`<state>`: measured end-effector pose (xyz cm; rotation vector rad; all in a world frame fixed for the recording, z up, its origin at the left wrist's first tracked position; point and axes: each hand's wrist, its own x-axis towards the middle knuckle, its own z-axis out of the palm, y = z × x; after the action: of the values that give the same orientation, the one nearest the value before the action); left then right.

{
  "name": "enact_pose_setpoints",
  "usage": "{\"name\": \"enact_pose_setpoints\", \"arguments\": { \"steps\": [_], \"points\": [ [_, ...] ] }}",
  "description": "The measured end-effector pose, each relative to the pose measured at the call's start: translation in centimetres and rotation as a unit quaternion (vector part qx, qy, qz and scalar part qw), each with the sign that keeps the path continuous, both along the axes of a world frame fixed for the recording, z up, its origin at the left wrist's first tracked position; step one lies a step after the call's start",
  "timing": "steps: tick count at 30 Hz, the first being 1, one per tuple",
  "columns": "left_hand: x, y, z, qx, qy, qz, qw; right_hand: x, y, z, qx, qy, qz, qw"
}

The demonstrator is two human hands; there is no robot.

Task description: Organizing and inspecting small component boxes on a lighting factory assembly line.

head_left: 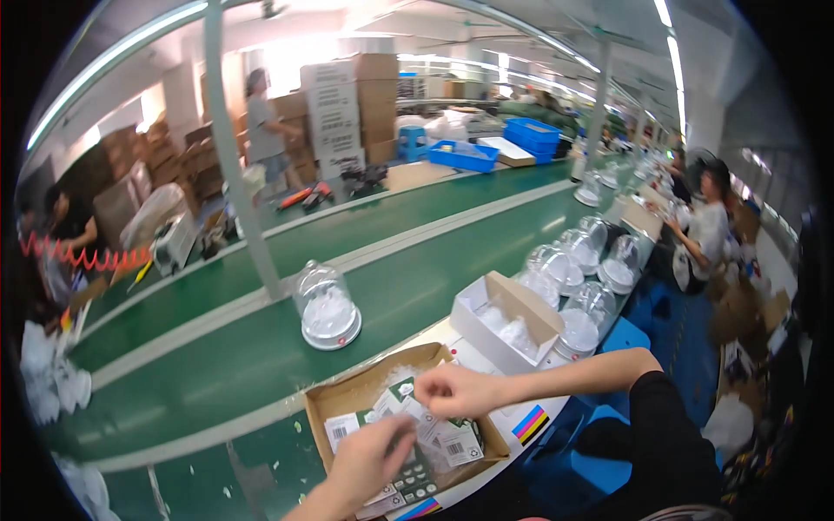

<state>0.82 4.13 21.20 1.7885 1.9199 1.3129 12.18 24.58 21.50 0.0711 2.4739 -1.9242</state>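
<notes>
An open brown cardboard box stands in front of me, holding white and green printed cards or small packets and some clear plastic. Over its near left part is my left hand, its fingers loosely bent and the thumb apart from them; no held thing shows. My right hand hovers over the far right part of the box with its fingers curled together. Whatever may be inside that grip is hidden. Just beyond my right hand, a white box contains clear or whitish plastic pieces.
A clear dome on a white base stands on the green conveyor belt. Several similar domes crowd the right side. Blue bins sit across the line, and a co-worker is at the right. A post rises beyond the belt.
</notes>
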Motion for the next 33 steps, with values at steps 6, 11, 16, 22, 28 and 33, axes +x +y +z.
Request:
{"name": "enact_pose_setpoints", "arguments": {
  "steps": [6,11,16,22,28,33],
  "points": [
    [-5.9,3.2,-0.5,0.027,0.024,0.054,0.998,-7.6,3.4,-0.3,0.047,-0.007,-0.029,0.998],
    [-12.7,6.7,-0.1,0.057,0.081,0.151,0.984,-15.3,5.3,0.2,0.138,0.077,-0.078,0.984],
    [-19.6,9.9,1.1,0.085,0.15,0.232,0.957,-23.7,7.7,-0.4,0.3,0.264,-0.165,0.902],
    [-23.9,12.5,1.1,0.115,0.128,0.282,0.944,-29.8,10.0,-2.0,0.3,0.344,-0.211,0.865],
    [-26.2,13.3,-0.6,0.105,0.095,0.299,0.944,-31.3,9.1,-1.2,0.127,0.078,-0.178,0.973],
    [-27.2,13.9,-1.7,0.147,-0.014,0.236,0.961,-31.7,10.3,-2.1,0.122,0.109,-0.159,0.974]
  ]
}}
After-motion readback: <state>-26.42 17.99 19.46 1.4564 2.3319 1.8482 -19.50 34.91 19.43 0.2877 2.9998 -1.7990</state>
